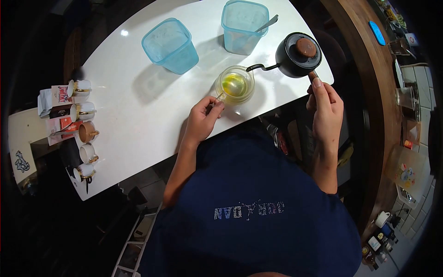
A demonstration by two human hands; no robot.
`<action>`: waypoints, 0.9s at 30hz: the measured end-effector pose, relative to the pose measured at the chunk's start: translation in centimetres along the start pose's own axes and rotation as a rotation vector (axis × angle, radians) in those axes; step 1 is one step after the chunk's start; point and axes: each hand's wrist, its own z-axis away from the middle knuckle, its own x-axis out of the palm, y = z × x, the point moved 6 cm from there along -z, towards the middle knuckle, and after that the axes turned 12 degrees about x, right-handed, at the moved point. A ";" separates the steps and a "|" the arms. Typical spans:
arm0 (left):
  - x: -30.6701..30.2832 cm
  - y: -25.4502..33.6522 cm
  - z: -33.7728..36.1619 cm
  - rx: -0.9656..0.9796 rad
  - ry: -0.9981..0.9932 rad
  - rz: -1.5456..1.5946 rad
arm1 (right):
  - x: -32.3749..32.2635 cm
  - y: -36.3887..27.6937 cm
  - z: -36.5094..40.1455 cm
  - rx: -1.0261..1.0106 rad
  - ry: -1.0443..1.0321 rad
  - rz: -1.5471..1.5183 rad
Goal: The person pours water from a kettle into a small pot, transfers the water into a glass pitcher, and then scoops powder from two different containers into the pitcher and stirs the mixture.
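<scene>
My right hand (325, 104) is closed round the wooden handle of a black gooseneck kettle (288, 57) with a brown lid knob. The kettle's thin spout points left, its tip over the rim of a clear glass cup (247, 92). Inside the cup is a yellowish liquid. With pinched fingers my left hand (205, 115) grips the cup's glass handle on the near side. Behind the cup are two translucent blue plastic containers, one (170, 46) tilted in view at the left and another (242, 34) holding a spoon (267, 24).
Several cups (86, 131) line the left edge of the white table (134, 138), beside some packets (62, 94). A wooden counter (369, 78) runs along the right, with a blue object (376, 33) on it. The table's near edge lies close to my body.
</scene>
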 end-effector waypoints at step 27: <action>0.0 0.5 -0.3 -0.023 -0.061 -0.093 | 1.2 -0.4 -0.7 -0.057 0.029 0.125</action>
